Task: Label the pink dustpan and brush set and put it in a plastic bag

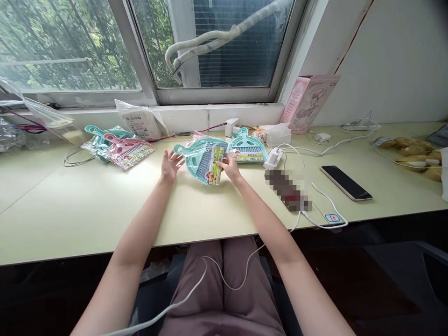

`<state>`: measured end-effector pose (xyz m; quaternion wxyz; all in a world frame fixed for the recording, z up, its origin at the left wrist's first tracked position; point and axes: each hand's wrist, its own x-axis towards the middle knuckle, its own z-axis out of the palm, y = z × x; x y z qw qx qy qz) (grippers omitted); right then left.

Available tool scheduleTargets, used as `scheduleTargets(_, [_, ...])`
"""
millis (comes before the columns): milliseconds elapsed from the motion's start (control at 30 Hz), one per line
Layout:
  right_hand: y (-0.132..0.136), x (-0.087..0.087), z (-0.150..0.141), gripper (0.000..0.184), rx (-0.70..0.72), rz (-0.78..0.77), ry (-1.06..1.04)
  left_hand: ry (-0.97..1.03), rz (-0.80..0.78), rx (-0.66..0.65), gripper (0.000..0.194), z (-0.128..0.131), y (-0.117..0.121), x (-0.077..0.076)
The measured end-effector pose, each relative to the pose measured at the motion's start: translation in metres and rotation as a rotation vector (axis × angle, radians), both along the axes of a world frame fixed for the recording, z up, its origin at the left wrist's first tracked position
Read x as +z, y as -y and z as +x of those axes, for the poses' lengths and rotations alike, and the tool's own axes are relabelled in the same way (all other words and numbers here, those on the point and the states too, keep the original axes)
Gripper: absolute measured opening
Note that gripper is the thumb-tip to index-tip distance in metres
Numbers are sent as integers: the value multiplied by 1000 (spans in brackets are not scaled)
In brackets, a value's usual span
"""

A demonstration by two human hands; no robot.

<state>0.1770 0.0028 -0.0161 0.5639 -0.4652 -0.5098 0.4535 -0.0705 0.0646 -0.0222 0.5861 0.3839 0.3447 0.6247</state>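
Note:
A turquoise dustpan and brush set (199, 161) in clear wrapping is tilted above the table, its label facing me. My right hand (230, 167) grips its right edge by the label, thumb in front. Just left of its handle, my left hand (171, 164) is open, fingers spread, with nothing in it. Behind the held set lies another turquoise dustpan set (247, 147), and a bit of pink shows at the held set's upper edge. Farther left, a pink dustpan set (129, 151) overlaps a turquoise dustpan set (114, 135).
Right of my hands lie a charger (273, 158), a blurred-out phone-like object (287, 190), white cables and a black phone (346, 182). A pink box (308, 102) stands at the back right. A white package (138, 121) leans below the window. The table's front edge (210, 240) is near my lap.

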Motion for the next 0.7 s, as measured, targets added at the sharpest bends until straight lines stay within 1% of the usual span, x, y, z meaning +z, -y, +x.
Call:
scheduleTargets(67, [2, 3, 4, 21, 123, -36, 93, -47, 24, -67, 60, -21, -4, 1])
scheduleTargets(133, [4, 4, 4, 18, 192, -60, 149, -139, 8, -189, 60, -34, -3, 3])
scheduleTargets(200, [6, 4, 1, 17, 193, -56, 159, -274, -46, -294, 56, -37, 2, 3])
scheduleTargets(267, [6, 4, 0, 20, 177, -52, 132, -377, -90, -345, 47, -31, 7, 3])
scheduleTargets(333, [5, 4, 1, 21, 161, -64, 70, -408, -83, -341, 39, -23, 11, 2])
scheduleTargets(400, [4, 4, 4, 22, 167, -81, 0, -409, -53, -315, 35, -17, 12, 3])
scheduleTargets(500, [3, 5, 7, 25, 178, -96, -58, -408, -17, -275, 34, -14, 12, 4])
scheduleTargets(700, [5, 10, 9, 25, 135, -91, -80, -413, 22, -226, 35, -16, 8, 4])
